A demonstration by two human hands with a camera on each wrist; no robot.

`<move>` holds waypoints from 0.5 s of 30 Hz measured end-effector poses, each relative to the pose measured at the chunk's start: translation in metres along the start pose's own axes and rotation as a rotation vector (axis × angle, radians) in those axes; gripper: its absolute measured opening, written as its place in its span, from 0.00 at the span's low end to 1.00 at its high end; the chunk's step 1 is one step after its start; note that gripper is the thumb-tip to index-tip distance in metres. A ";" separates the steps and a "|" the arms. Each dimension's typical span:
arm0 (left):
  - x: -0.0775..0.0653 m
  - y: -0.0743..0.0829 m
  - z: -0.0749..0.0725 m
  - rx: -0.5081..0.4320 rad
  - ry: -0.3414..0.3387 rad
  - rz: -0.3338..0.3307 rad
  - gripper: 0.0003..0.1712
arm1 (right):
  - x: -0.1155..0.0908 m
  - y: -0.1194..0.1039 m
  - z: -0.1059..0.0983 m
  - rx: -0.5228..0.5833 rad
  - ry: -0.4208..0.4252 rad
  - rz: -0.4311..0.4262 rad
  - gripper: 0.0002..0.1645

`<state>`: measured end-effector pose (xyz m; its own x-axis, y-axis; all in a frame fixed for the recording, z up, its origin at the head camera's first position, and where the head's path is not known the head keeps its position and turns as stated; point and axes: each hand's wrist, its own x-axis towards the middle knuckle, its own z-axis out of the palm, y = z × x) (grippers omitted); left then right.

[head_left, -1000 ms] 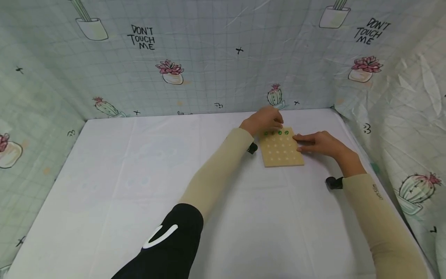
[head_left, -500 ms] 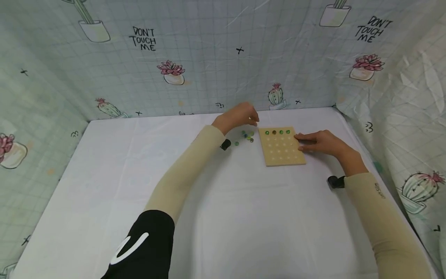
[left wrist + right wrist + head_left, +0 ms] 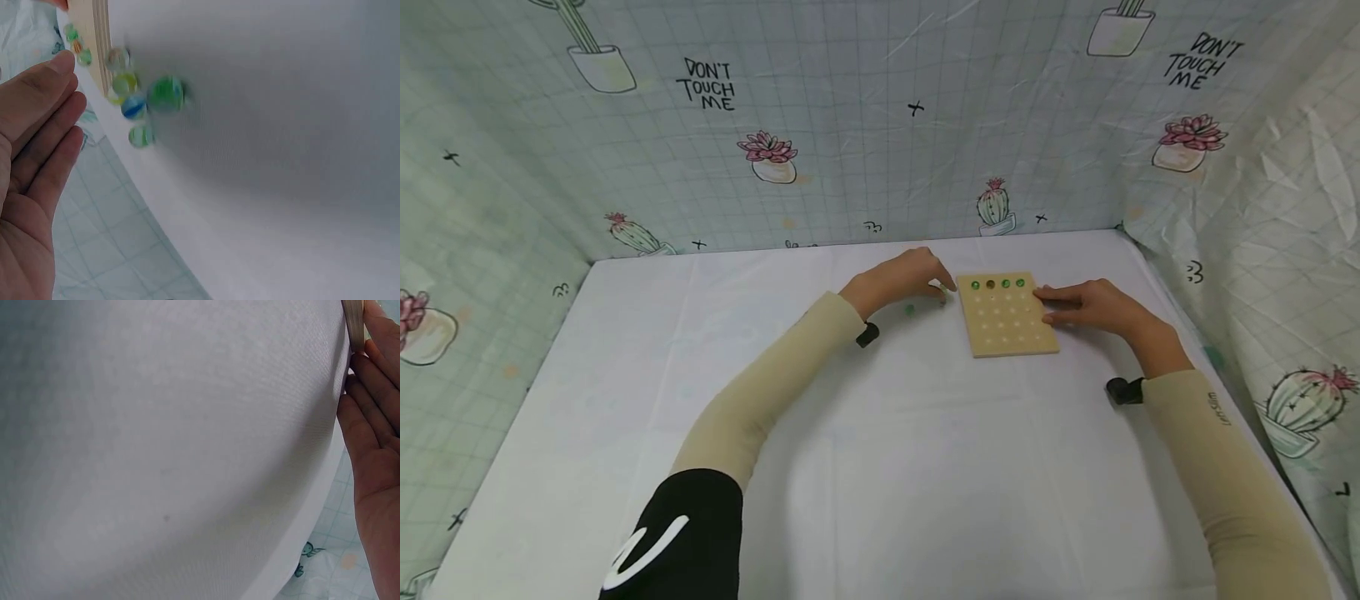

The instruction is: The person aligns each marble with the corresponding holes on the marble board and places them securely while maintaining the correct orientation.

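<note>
A square wooden board with rows of shallow hollows lies toward the far right of the white table. Four hollows in its far row hold glass marbles, mostly green, one brownish. My left hand hovers left of the board, thumb and fingers apart, over loose marbles. The left wrist view shows these as a green marble, a blue one and several clear or yellowish ones, with no marble visible between the fingers. My right hand rests its thumb and straight fingers against the board's right edge.
The white table ends at a patterned cloth wall at the back, and more cloth hangs at both sides. Both wrists carry a small black camera.
My left hand has moved left from above the board's far row, then dropped low over the loose marbles. My right hand has stayed at the board's edge.
</note>
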<state>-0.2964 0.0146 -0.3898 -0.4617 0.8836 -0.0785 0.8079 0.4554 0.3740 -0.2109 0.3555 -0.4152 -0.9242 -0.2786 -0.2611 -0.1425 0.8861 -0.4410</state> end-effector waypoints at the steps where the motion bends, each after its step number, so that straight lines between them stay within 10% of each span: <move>1: 0.000 0.002 0.002 -0.008 -0.003 0.000 0.17 | 0.000 0.000 0.000 0.002 0.000 0.001 0.38; 15: -0.002 0.010 0.014 0.016 0.022 -0.117 0.17 | -0.002 -0.004 -0.001 -0.006 -0.009 -0.004 0.38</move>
<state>-0.2824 0.0187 -0.3991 -0.5606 0.8220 -0.1008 0.7539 0.5569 0.3486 -0.2085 0.3526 -0.4121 -0.9205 -0.2853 -0.2669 -0.1485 0.8874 -0.4365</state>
